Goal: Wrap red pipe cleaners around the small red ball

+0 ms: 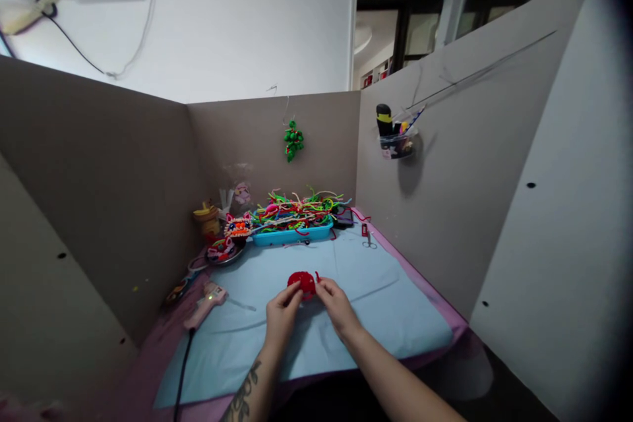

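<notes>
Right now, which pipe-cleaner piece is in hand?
The red piece, pinched between left hand and right hand above the blue mat. The green cluster hangs on the back wall; the loose coloured stems lie in the blue tray.

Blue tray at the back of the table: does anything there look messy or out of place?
Somewhat. The pipe cleaners are heaped above the blue tray, loose ends sticking out past its rim in a tangle. Nearer, the left hand and right hand pinch a red piece over the cloth. Nothing looks broken.
</notes>
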Action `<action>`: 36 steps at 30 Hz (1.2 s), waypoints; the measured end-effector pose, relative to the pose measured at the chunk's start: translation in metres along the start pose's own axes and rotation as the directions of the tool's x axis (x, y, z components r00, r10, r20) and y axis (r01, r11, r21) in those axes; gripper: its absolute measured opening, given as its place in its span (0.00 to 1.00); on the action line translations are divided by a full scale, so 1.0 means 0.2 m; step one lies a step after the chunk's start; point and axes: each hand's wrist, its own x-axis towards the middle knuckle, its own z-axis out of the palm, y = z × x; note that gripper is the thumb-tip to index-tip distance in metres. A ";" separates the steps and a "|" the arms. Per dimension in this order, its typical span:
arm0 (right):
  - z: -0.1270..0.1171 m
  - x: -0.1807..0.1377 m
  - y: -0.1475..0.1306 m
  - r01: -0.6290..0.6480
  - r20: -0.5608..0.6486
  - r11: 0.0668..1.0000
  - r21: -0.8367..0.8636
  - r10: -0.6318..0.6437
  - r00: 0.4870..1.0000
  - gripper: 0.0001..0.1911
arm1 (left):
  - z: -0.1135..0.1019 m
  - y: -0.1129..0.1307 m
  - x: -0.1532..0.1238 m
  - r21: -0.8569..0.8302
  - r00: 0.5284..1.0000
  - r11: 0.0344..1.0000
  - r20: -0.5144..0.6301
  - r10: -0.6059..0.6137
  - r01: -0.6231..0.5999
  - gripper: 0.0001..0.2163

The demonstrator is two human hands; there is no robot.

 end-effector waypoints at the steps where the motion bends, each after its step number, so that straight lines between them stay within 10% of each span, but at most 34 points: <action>1: 0.00 -0.01 0.00 0.010 -0.045 1.000 -0.021 -0.011 0.999 0.14 | 0.00 0.00 0.00 -0.005 1.000 1.000 -0.017 -0.012 0.012 0.16; 5: -0.03 -0.03 -0.03 0.135 -0.113 0.971 -0.199 -0.159 0.981 0.12 | -0.02 0.02 -0.01 -0.065 0.997 0.995 -0.027 -0.073 0.071 0.17; 14: -0.06 -0.04 -0.11 0.374 0.151 0.839 -0.395 -0.342 0.927 0.11 | -0.04 0.03 -0.05 -0.135 0.995 0.986 0.021 -0.098 0.100 0.17; 27: -0.04 0.00 -0.07 -0.079 0.168 0.991 0.105 0.060 0.984 0.06 | -0.03 -0.01 -0.04 -0.160 0.990 0.980 0.089 -0.106 0.119 0.19; 36: -0.02 0.00 -0.05 -0.051 0.168 0.994 0.093 0.035 0.985 0.09 | -0.02 -0.05 -0.04 -0.237 0.986 0.958 0.075 -0.149 0.163 0.21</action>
